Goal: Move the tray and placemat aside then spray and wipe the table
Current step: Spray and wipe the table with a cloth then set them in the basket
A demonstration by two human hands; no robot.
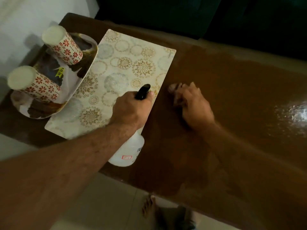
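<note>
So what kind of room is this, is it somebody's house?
Probably a home, maybe a living or dining room. A brown table carries a patterned placemat and a tray with two upturned cups, and a bare foot stands on the tiled floor.

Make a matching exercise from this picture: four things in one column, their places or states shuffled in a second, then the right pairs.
Things:
1. spray bottle
2. placemat
3. tray
4. cloth

Places or states:
A. carries two upturned patterned cups
B. under the right hand on the bare brown table
C. gripped by the left hand
D. flat on the table, its far left part under the tray

Pairs: 1-C, 2-D, 3-A, 4-B
</note>
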